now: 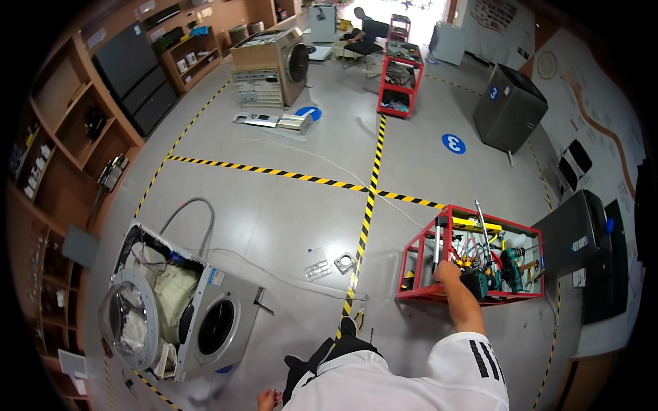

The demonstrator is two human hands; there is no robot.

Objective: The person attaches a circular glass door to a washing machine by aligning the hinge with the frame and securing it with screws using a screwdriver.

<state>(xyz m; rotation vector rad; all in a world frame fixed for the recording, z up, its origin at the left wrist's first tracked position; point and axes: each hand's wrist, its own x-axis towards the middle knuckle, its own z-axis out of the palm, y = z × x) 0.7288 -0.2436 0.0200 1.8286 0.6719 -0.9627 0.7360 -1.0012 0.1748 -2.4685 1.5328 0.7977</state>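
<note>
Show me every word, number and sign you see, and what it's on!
I can't copy writing out, but here's where it is:
Blue floor disc: clear white number.
Dark grey machine: white number on blue round sticker.
Opened washing machine: blue-and-white label, too small.
Red wall display: too small.
Red tool cart: nothing readable.
Other labels: too small or blurred.

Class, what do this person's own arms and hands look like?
The bare right forearm shows below a short white sleeve with black stripes. Neither the right hand nor the left hand wears a glove. The left sleeve cannot be made out.
</note>
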